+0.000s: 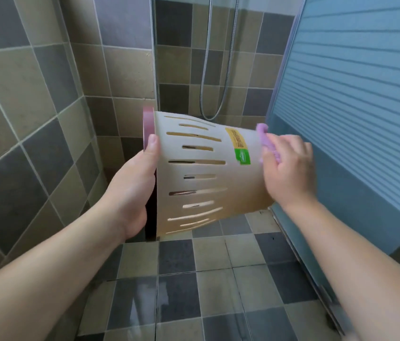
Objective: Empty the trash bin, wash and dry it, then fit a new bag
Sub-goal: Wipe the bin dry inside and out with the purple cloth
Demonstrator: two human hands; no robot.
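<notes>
A cream plastic trash bin (201, 178) with long slots in its side and a dark red rim lies on its side in mid-air, its mouth toward the left and its base toward the right. A yellow and green label sits near the base. My left hand (135, 190) grips the red rim, thumb on the outer wall. My right hand (287, 166) holds a pink cloth (266, 141) against the base end of the bin. The inside of the bin is hidden.
Grey and beige tiles cover the walls and the wet floor (194, 291). A shower hose (216, 70) hangs behind a glass panel edge (154, 57). A blue ribbed sliding door (356, 107) stands close on the right, its track running along the floor.
</notes>
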